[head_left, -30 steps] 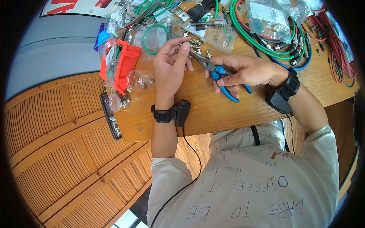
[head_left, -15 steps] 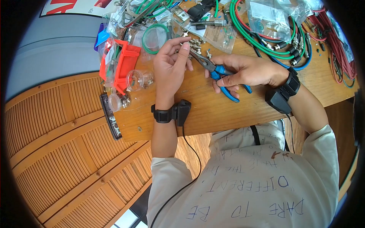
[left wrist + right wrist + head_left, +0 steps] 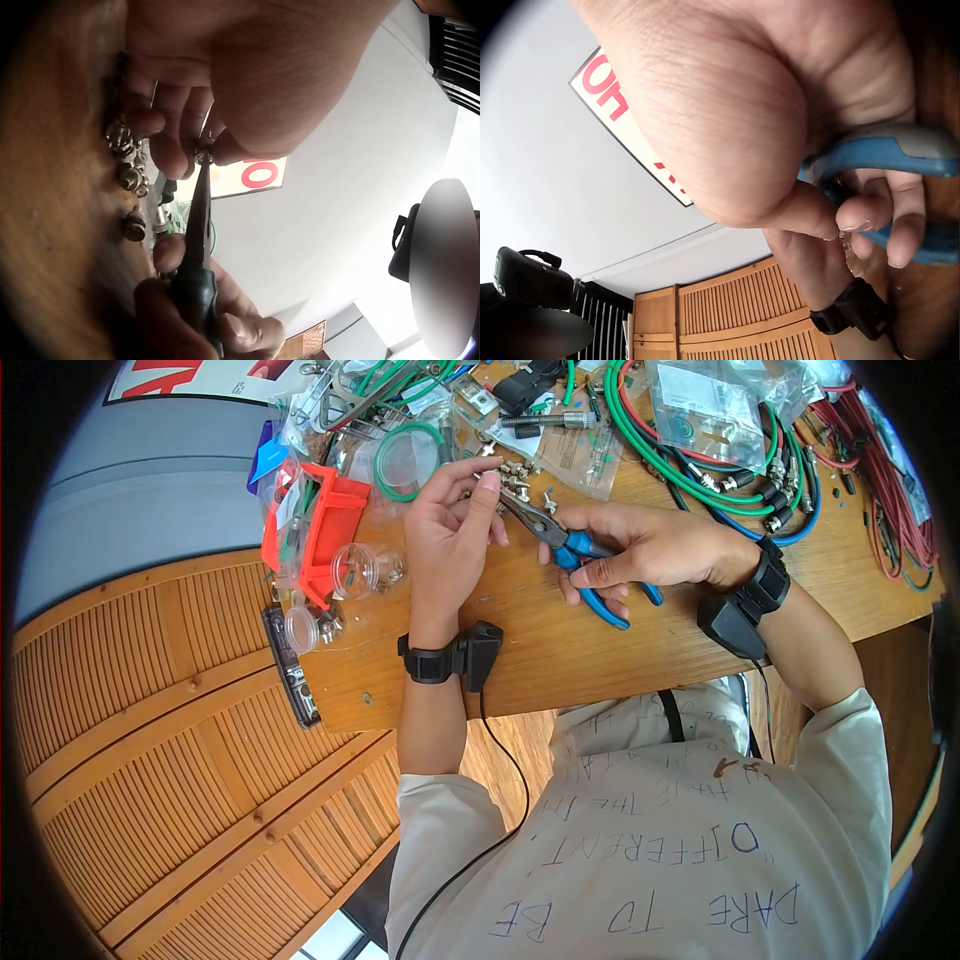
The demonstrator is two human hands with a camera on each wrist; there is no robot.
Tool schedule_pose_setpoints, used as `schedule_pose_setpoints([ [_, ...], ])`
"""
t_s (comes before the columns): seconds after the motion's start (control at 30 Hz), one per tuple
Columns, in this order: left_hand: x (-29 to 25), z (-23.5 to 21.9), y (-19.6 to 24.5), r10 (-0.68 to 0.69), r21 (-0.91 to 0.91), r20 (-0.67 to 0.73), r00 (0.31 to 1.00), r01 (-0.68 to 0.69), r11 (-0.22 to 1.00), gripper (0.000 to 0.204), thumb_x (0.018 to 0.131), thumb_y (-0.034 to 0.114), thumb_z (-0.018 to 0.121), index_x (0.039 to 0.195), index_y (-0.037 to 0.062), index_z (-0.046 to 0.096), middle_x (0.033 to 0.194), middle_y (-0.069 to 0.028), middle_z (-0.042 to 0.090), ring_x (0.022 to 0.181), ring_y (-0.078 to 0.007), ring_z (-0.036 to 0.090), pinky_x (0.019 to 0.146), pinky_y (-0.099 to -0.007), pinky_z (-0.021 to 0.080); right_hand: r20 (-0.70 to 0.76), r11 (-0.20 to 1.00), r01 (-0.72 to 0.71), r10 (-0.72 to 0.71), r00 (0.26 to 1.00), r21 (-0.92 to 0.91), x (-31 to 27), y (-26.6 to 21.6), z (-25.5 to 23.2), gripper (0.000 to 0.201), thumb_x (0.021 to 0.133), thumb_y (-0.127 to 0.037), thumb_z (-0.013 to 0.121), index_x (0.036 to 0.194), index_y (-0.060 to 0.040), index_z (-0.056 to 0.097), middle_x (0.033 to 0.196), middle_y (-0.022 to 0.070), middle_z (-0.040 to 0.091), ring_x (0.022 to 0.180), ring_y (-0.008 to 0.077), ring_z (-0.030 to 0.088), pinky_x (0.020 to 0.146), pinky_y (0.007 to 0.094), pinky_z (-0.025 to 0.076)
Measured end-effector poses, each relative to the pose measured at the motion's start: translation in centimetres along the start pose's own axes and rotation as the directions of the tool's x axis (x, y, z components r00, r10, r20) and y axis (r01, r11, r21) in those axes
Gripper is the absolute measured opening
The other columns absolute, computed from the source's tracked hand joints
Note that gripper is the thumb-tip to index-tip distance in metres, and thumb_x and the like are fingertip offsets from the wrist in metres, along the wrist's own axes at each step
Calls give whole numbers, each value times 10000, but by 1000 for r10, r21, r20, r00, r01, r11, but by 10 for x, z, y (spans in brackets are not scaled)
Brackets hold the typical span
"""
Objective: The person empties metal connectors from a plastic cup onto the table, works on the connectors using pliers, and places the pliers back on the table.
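Blue-handled pliers (image 3: 575,555) lie in the right hand (image 3: 660,547), whose fingers and thumb curl round the handles, seen also in the right wrist view at the blue handle (image 3: 900,154). Thumb and fingers of the left hand (image 3: 450,545) pinch a small metal connector (image 3: 203,156). In the left wrist view the tips of the pliers' nose (image 3: 198,217) meet that connector. Several loose metal connectors (image 3: 129,177) lie on the wooden table (image 3: 450,690) beyond the fingers.
Left of the hands are a red bin (image 3: 335,530), a clear open jar (image 3: 357,571) and a smaller round container (image 3: 301,630). Coiled green cable (image 3: 640,455), plastic bags (image 3: 705,415) and a red cable bundle (image 3: 885,480) cover the far side and right.
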State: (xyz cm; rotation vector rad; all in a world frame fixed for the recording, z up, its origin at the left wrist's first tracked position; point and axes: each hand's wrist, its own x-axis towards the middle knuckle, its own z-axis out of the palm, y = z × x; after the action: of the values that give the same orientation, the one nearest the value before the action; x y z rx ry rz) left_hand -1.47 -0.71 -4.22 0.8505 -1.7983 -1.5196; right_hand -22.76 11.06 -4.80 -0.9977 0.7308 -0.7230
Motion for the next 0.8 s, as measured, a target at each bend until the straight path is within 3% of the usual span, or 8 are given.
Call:
schedule_pose_setpoints([
  [0.8, 0, 0, -1, 9, 11, 4, 1000, -9, 1000, 278, 1078, 196, 655, 1269, -4, 684, 928, -35, 717, 649, -74, 615, 579, -219, 413, 1, 1000, -3, 3, 1000, 4, 0, 0, 0, 246, 1059, -29, 587, 1294, -21, 517, 1027, 101, 704, 700, 138, 658, 640, 277, 548],
])
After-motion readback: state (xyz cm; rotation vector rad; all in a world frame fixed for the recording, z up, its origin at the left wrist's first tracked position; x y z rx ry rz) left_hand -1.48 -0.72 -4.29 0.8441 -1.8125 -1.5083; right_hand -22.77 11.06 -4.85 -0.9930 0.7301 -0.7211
